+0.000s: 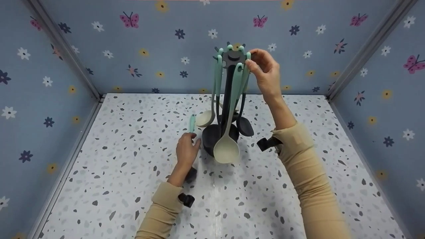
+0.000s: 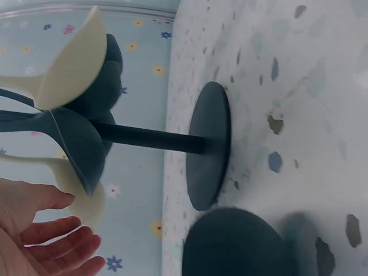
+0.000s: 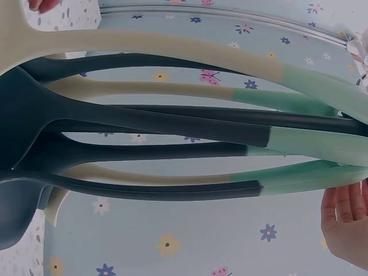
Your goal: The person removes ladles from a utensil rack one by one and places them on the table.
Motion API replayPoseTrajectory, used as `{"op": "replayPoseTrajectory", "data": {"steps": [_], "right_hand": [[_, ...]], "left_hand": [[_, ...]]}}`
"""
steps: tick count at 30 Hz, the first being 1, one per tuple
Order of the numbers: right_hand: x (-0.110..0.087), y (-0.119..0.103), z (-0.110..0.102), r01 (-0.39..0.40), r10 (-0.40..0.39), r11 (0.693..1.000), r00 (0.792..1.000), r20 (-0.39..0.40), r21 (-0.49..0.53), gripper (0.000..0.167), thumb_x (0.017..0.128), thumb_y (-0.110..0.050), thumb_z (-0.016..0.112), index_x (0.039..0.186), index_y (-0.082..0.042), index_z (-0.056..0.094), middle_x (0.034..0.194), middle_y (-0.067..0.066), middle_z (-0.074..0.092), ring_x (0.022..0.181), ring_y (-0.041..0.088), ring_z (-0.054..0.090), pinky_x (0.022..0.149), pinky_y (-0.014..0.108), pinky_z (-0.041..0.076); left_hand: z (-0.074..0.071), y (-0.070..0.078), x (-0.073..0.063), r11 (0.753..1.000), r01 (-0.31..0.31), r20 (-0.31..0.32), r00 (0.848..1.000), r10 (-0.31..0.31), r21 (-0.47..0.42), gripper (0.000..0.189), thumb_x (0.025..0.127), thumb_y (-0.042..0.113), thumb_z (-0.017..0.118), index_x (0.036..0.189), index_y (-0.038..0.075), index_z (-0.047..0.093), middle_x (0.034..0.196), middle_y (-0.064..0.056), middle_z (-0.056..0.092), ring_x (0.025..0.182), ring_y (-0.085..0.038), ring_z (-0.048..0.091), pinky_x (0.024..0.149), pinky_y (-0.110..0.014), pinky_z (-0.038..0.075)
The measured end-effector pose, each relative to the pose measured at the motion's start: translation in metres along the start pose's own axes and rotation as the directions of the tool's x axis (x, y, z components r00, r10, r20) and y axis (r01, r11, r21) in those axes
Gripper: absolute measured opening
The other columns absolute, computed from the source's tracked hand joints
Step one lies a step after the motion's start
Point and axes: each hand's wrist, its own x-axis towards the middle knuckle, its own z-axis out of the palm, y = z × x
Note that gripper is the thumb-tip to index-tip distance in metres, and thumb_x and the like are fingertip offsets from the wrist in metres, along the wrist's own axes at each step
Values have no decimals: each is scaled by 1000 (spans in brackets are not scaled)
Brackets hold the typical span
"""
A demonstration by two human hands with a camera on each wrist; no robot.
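Note:
A black utensil stand (image 1: 229, 89) has hooks round its top and a round base (image 2: 210, 146). Several mint-handled kitchen utensils hang from it, among them a cream ladle (image 1: 226, 150) at the front and a dark-headed utensil (image 1: 245, 126) on the right. At the top right, my right hand (image 1: 268, 74) pinches a mint handle (image 1: 248, 56) by its hooked end. Left of the stand my left hand (image 1: 187, 149) has loosely bent fingers and holds nothing. Another mint-handled utensil (image 1: 192, 123) lies on the table beneath it, its middle hidden and its dark head (image 1: 191, 174) showing near the wrist.
The white speckled table (image 1: 126, 186) runs back to a blue flowered wall (image 1: 159, 43). Side walls with metal edges (image 1: 66, 49) enclose the place on the left and right. A second cream utensil (image 1: 205, 118) hangs at the stand's left.

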Motion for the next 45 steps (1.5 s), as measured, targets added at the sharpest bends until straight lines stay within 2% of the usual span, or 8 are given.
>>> {"op": "replayPoseTrajectory", "data": {"steps": [6,11,19,26,29,36,39,45], "right_hand": [[-1,-2,1,3,-3,1000,1000,-1,7,19,80,-4,58,99,0,58,88,9,57,79,21,50,69,29,42],[-1,-3,1,5,-5,1000,1000,0,15,20,79,-4,58,99,0,58,88,9,56,78,20,50,68,29,42],[0,-3,1,11,-11,1000,1000,2,29,20,80,-3,58,99,1,58,87,10,56,77,20,49,68,28,42],[0,-2,2,9,-9,999,1000,-1,37,19,80,-3,58,99,1,58,88,10,56,77,19,50,67,28,42],[-1,-2,2,9,-9,999,1000,-3,37,19,80,-2,57,99,1,58,88,10,57,76,19,50,67,28,42],[-1,-1,3,5,-5,999,1000,-12,46,20,80,-2,58,99,1,58,87,10,56,75,19,49,67,28,41],[-1,0,2,13,-13,999,1000,-9,43,20,80,-2,57,100,1,57,86,9,55,75,18,48,67,29,41],[-1,0,3,23,-23,999,1000,-6,49,20,80,-3,58,99,1,57,85,9,55,74,18,48,65,28,41]], "left_hand": [[-1,14,0,984,-98,-63,994,90,-147,20,81,11,64,94,-4,63,88,-14,61,77,-28,58,68,-36,46],[0,24,2,951,-150,-75,988,135,-269,25,82,13,63,99,-6,61,92,-17,60,81,-28,58,72,-37,47],[7,36,11,867,-197,-90,980,176,-457,33,82,13,64,107,-8,57,98,-21,58,86,-30,59,70,-39,49],[13,46,20,766,-199,-108,980,169,-612,37,80,5,64,111,-11,54,103,-23,56,90,-31,58,73,-36,49],[14,51,23,735,-200,-100,979,178,-648,37,80,3,65,112,-11,53,104,-23,56,92,-31,58,74,-36,49],[1,73,21,691,-219,-80,970,228,-689,31,80,-6,60,108,-15,52,99,-28,56,92,-37,57,74,-35,49],[7,70,24,664,-243,-95,963,252,-707,27,80,-8,59,105,-15,53,95,-28,58,90,-35,59,73,-39,49],[9,71,23,670,-252,-114,963,243,-698,17,81,-7,59,96,-15,57,90,-26,60,84,-33,60,73,-39,49]]}}
